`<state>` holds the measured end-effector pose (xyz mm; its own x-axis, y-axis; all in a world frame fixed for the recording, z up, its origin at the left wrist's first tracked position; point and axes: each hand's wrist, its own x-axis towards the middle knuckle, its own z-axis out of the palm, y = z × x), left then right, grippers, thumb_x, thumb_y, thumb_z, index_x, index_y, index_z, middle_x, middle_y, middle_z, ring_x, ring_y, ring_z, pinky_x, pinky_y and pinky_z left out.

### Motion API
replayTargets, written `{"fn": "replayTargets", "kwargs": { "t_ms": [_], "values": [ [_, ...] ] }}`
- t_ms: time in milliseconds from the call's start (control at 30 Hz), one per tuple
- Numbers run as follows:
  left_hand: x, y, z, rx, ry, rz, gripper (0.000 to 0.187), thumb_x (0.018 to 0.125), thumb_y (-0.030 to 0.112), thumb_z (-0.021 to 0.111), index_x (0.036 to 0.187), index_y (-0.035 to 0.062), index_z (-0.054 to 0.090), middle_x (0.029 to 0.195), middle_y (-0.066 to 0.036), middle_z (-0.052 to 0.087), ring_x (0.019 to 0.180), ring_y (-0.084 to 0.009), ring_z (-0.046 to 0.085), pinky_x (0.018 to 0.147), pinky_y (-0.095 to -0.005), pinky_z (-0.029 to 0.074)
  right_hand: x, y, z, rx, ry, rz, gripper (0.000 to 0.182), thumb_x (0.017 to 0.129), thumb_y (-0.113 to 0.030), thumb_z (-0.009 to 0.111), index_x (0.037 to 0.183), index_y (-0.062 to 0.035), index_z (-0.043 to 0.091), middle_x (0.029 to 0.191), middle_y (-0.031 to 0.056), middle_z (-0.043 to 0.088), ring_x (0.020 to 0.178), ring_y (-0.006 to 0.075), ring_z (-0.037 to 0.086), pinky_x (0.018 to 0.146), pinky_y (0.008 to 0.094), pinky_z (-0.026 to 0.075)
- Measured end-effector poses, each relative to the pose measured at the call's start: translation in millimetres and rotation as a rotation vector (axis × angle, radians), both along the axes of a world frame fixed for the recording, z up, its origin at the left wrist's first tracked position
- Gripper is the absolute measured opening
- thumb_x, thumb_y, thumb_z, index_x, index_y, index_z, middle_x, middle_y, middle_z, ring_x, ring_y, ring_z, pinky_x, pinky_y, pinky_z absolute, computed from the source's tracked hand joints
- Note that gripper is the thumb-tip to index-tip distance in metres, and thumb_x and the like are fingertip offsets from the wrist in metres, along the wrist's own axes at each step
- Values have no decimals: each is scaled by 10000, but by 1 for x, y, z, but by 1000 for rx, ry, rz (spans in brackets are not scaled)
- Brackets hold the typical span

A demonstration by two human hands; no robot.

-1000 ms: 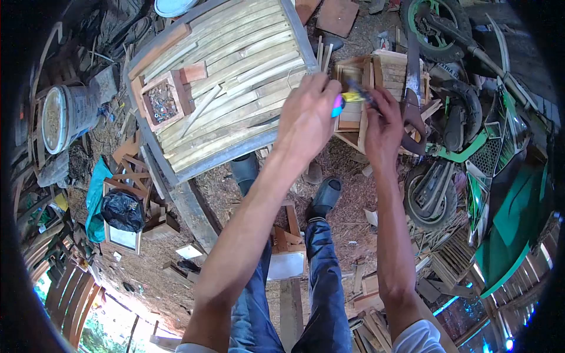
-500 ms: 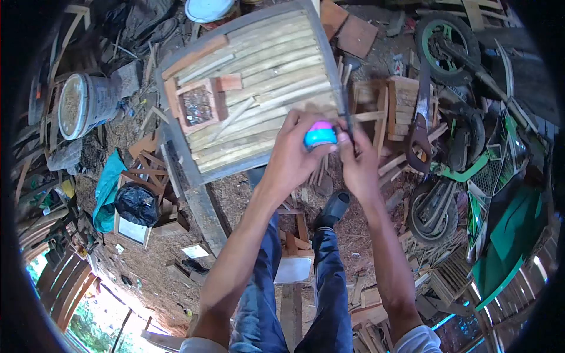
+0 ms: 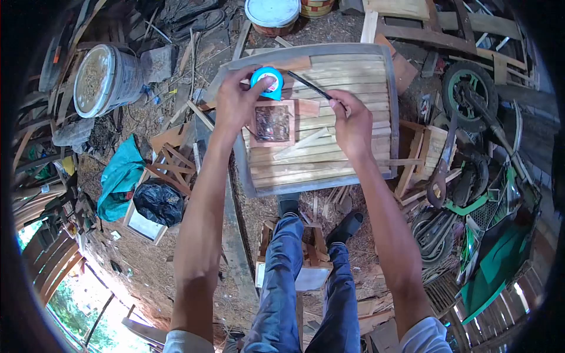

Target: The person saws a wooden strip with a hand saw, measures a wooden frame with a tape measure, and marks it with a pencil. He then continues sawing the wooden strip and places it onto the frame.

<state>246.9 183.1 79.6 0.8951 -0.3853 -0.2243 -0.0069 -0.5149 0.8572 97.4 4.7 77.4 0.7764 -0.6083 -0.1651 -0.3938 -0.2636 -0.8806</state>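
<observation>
My left hand (image 3: 235, 97) is closed around a blue tape measure (image 3: 267, 83), held above the far left part of the slatted wooden tabletop (image 3: 353, 82). Between the thumb and fingers of my right hand (image 3: 353, 126) is a thin black pencil-like stick (image 3: 309, 85), its far end pointing up and left toward the tape measure. Just below the tape measure, a small wooden box (image 3: 275, 123) with a dark, glinting inside lies on the slats. A thin pale wood strip (image 3: 301, 145) rests beside it.
A white bucket (image 3: 109, 82) stands at the left, and another lidded bucket (image 3: 272, 12) at the top. At the right are a handsaw (image 3: 438, 179) and a green motorcycle frame (image 3: 471, 206). A black bag (image 3: 159, 202) sits at the lower left.
Both hands have moved apart, the left one up and left with the tape measure. The black stick now shows clearly in my right hand. The view has shifted, placing the tabletop further right.
</observation>
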Motion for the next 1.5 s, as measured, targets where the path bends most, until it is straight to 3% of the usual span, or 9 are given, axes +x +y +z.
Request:
{"fn": "replayTargets", "kwargs": {
  "t_ms": [100, 333, 567, 800, 1067, 1233, 1300, 1400, 1500],
  "values": [
    [13, 5, -19, -12, -4, 2, 323, 835, 191, 780, 1105, 37, 690, 1001, -162, 677, 877, -225, 684, 793, -334, 536, 28, 1, -18, -424, -73, 91, 162, 896, -11, 642, 1043, -50, 696, 943, 130, 697, 857, 302, 674, 768, 344, 513],
    [7, 16, -30, 38, -253, -72, 304, 876, 172, 728, 1135, 25, 667, 991, -144, 705, 899, -241, 677, 819, -358, 516, 48, 9, -45, -554, 58, 244, 174, 864, -93, 669, 1032, -127, 697, 1060, 58, 672, 1038, 266, 585, 934, 461, 364],
    [-65, -11, 23, 60, -538, -92, 256, 799, 35, 702, 1051, 44, 654, 1014, -148, 644, 960, -347, 589, 843, -450, 454, -38, -8, -1, -264, -22, -5, 266, 887, -51, 646, 1148, -99, 665, 1142, 111, 664, 1133, 303, 577, 961, 456, 414],
    [-206, -69, 21, -45, -294, -573, 222, 843, 55, 681, 1064, 43, 671, 1050, -127, 653, 968, -312, 614, 852, -435, 482, -199, -46, 24, -241, 196, -267, 264, 924, -59, 624, 1188, -52, 625, 1228, 161, 575, 1141, 349, 563, 925, 416, 475],
    [-340, -192, 5, -144, 207, -547, 180, 917, 107, 595, 1059, 27, 672, 969, -215, 666, 900, -388, 666, 780, -445, 535, -315, -129, -21, -559, 427, -479, 345, 907, -70, 567, 1248, -18, 558, 1282, 216, 529, 1216, 389, 491, 1044, 502, 341],
    [-401, -266, -28, -48, 572, -364, 225, 923, 94, 544, 1075, -21, 663, 908, -174, 692, 820, -269, 678, 741, -378, 531, -362, -170, -32, -377, 687, -235, 443, 880, -94, 582, 1315, -50, 518, 1314, 211, 520, 1269, 380, 454, 1085, 638, 229],
    [-425, -287, -76, -47, 664, -330, 243, 892, 59, 538, 1079, -33, 663, 864, -103, 691, 734, -185, 659, 673, -323, 522, -381, -175, -40, -431, 606, -94, 487, 845, -73, 614, 1323, -69, 523, 1281, 173, 550, 1251, 346, 480, 1076, 619, 238],
    [-423, -296, -64, -142, 1024, -149, 207, 964, 164, 575, 1072, 14, 668, 854, -45, 676, 698, -101, 606, 621, -227, 475, -396, -184, -36, -483, 466, 34, 500, 833, -15, 630, 1321, -62, 531, 1239, 181, 581, 1209, 353, 522, 1028, 537, 329],
    [-422, -294, -47, -118, 904, -147, 223, 978, 216, 605, 1056, 19, 672, 851, -39, 675, 684, -95, 594, 609, -228, 466, -405, -176, -45, -277, 141, -49, 505, 859, 19, 584, 1353, -36, 497, 1285, 179, 550, 1184, 387, 534, 1023, 519, 375]
  ]
}}
